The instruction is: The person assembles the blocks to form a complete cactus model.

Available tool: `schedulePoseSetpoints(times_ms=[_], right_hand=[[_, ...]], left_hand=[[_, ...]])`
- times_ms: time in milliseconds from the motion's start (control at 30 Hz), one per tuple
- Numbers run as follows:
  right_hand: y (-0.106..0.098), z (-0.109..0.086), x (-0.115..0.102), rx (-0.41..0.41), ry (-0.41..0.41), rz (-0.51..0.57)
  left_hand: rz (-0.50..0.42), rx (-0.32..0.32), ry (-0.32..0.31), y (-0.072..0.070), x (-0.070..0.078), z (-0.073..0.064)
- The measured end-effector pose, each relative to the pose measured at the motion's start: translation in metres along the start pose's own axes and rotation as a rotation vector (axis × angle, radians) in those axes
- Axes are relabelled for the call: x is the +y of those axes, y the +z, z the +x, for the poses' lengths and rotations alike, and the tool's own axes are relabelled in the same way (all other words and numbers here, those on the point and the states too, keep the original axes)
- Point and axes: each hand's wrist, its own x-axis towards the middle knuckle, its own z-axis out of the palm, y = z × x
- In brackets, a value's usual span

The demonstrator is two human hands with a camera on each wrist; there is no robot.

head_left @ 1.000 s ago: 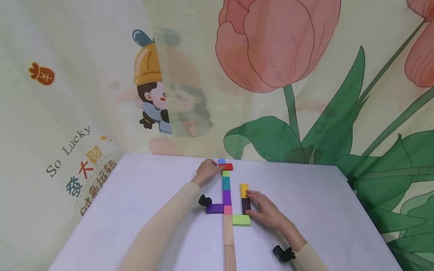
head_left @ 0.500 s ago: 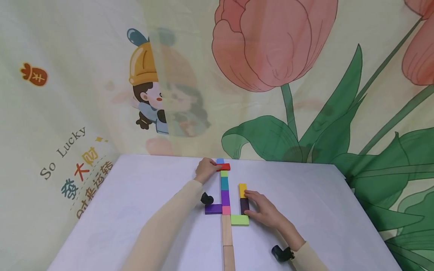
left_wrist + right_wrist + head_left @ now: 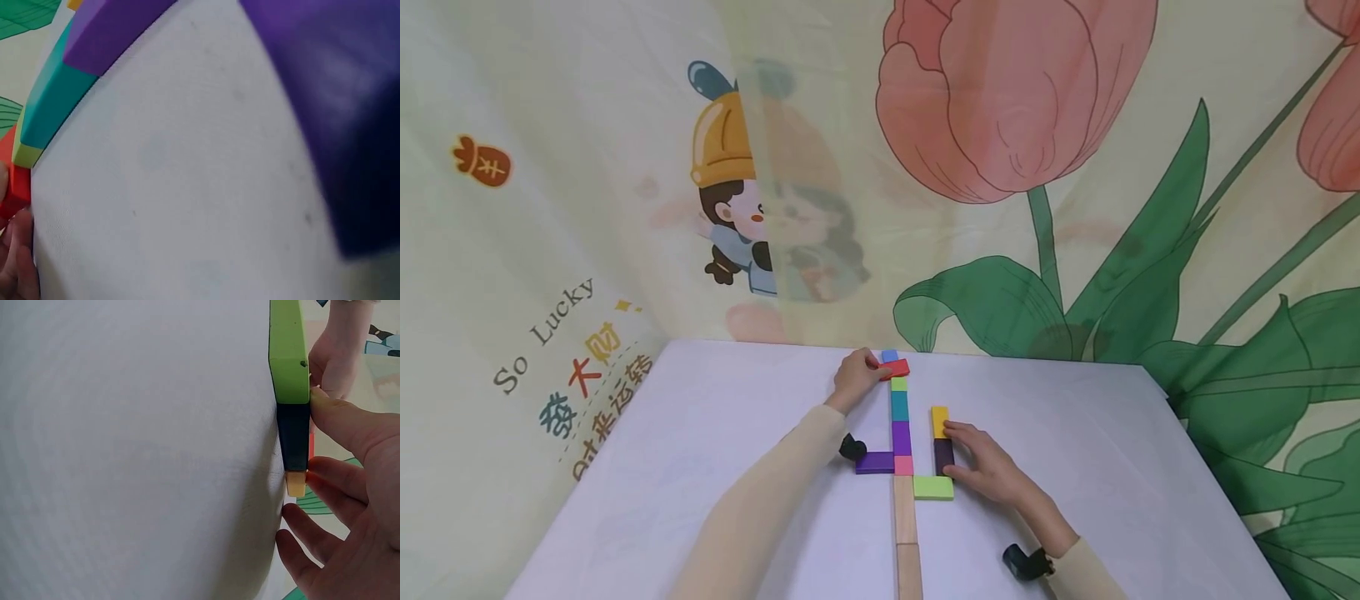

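Note:
At the far end of a row of blocks, my left hand (image 3: 855, 377) pinches a red block (image 3: 896, 368) between thumb and fingers. The red block lies crosswise between a light blue block (image 3: 890, 356) and a small light green block (image 3: 898, 384). In the left wrist view the red block (image 3: 21, 187) shows at the left edge, partly covered by fingers. My right hand (image 3: 988, 467) rests beside two blocks laid end to end, a yellow block (image 3: 939, 422) and a dark block (image 3: 943, 457). Its thumb touches the dark block, and the index finger the yellow one.
Nearer along the row lie teal (image 3: 900, 406), purple (image 3: 901, 437) and pink blocks (image 3: 903, 465), then plain wooden blocks (image 3: 906, 510). Another purple block (image 3: 875, 462) sticks out left, a green block (image 3: 933, 487) right. All lie on a white table (image 3: 1075, 433) before a printed curtain.
The red block, held in my left hand, has shifted slightly left and tilted a little. My right hand stays in place by the yellow and dark blocks.

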Motion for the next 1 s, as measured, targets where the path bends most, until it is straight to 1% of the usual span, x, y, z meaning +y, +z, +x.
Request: schedulePoseSetpoints(times_ms=[100,167,267,333,400,467,533,600,700,800,900,1000], right_hand=[[0.000,0.000,0.000,0.000,0.002,-0.005],[0.001,0.000,0.000,0.001,0.001,-0.006],[0.000,-0.001,0.000,0.000,0.001,-0.008],[0.000,0.000,-0.001,0.000,-0.001,-0.005],[-0.001,-0.001,-0.001,-0.001,-0.002,-0.004],[-0.001,0.000,-0.002,-0.001,-0.003,0.001],[-0.001,0.000,-0.002,-0.003,-0.001,0.004],[0.000,0.000,-0.002,-0.005,0.001,0.001],[0.000,0.001,-0.002,-0.007,0.008,-0.004],[0.000,0.001,-0.001,-0.002,0.011,-0.008],[0.000,0.001,-0.001,0.004,0.000,-0.007],[0.001,0.001,-0.002,0.001,-0.013,0.005]], left_hand=[[-0.009,-0.003,0.014,-0.001,-0.002,0.001],[-0.034,0.007,0.017,-0.001,-0.004,0.003],[-0.087,0.042,0.023,-0.003,-0.005,0.005],[-0.150,0.074,0.040,-0.006,-0.003,0.007],[-0.214,0.095,0.056,-0.015,0.000,0.007],[-0.279,0.107,0.072,-0.026,0.004,0.007],[-0.313,0.116,0.085,-0.040,0.004,0.006],[-0.317,0.120,0.094,-0.056,0.002,0.001],[-0.299,0.079,0.088,-0.076,-0.003,-0.009],[-0.264,0.000,0.093,-0.088,-0.011,-0.021],[-0.231,-0.092,0.106,-0.091,-0.018,-0.033],[-0.196,-0.166,0.103,-0.087,-0.025,-0.043]])
